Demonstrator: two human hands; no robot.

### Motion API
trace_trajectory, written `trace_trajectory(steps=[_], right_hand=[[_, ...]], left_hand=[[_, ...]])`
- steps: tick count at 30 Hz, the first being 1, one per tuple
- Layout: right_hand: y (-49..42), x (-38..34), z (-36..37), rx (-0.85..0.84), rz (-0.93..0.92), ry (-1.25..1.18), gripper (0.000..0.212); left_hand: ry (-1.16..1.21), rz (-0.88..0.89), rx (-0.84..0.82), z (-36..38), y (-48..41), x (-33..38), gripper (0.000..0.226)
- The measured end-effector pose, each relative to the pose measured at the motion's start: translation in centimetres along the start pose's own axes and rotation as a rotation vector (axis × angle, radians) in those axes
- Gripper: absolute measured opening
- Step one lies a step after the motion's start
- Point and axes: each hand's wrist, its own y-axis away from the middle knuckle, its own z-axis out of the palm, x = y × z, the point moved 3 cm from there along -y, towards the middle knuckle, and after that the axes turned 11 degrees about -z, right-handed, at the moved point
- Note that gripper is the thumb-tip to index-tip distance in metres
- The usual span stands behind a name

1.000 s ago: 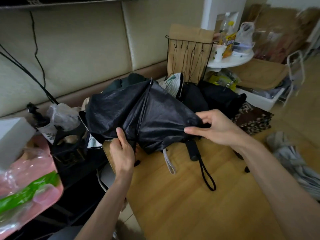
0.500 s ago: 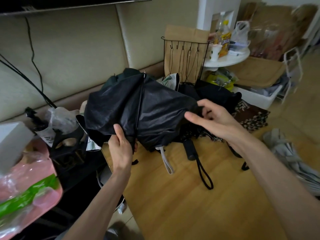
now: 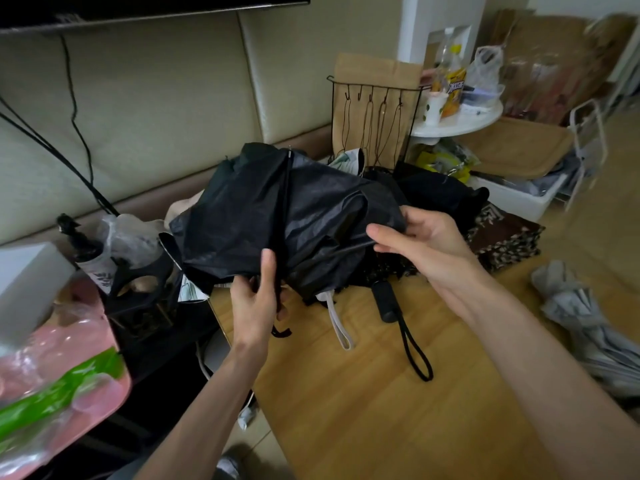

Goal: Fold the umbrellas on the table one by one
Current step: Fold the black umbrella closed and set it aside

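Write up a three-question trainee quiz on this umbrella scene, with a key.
1. True or false: the left hand and the right hand both grip the umbrella.
2. The black handle with the loop lies: A) on the table; B) in the right hand; C) on a wire rack.
3. Fill in: the strap just left of the handle is ___ in colour.
Key: 1 true; 2 A; 3 white.
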Motion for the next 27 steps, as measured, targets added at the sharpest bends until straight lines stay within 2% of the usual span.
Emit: trace_trajectory(steps=[3,6,7,9,11,13,15,17,19,21,23,27], right_hand=[[-0.4,-1.0,-1.2,0.003,-0.045,0.057,0.013],[-0.7,-1.4,-2.2,0.020,-0.036,-0.111,0.016],[-0.7,-1.3,-2.2,-0.011,-0.023,-0.137,0.023],[-0.5,-0.9,-2.1,-0.089,0.035,-0.036,0.048],[-0.3,-0.8,-1.8,-0.093,0.111,0.045,0.056],[-0.2,-0.9,-1.6,-0.015,0.143,0.041,0.044],[-0.2,-1.0,-2.0,0.161,0.133,0.111,0.038],[-0.3,-1.1,-2.4,0.277,0.217,0.191,0.058],[0.1,-1.4,-1.8,0.173,0.407,0.263,0.091],[0.3,-1.7,-0.5,0.037,0.508,0.265,0.104],[-0.2,-1.7,0.5,0.047,0.474,0.225,0.089],[-2.2,-0.6,1.9,0.197,0.302,0.216,0.022]], left_hand=[[0.041,-0.021,0.007,-0.3,-0.1,0.0,0.049],[0.034,-0.003,0.011,-0.2,0.2,0.3,0.046],[0.023,0.008,0.010,-0.2,0.2,0.4,0.046],[-0.015,0.049,0.003,-0.1,0.4,0.4,0.047],[-0.052,0.094,-0.008,0.1,0.7,0.4,0.055],[-0.068,0.115,0.001,0.2,0.9,0.2,0.064],[-0.078,0.126,0.021,0.3,1.0,0.1,0.066],[-0.071,0.133,0.048,0.2,1.0,0.0,0.059],[-0.059,0.138,0.079,0.0,1.0,-0.2,0.052],[-0.045,0.155,0.082,0.1,1.2,-0.2,0.048],[-0.041,0.175,0.066,0.2,1.6,-0.4,0.046],[-0.072,0.206,0.023,0.5,2.1,-1.1,0.048]])
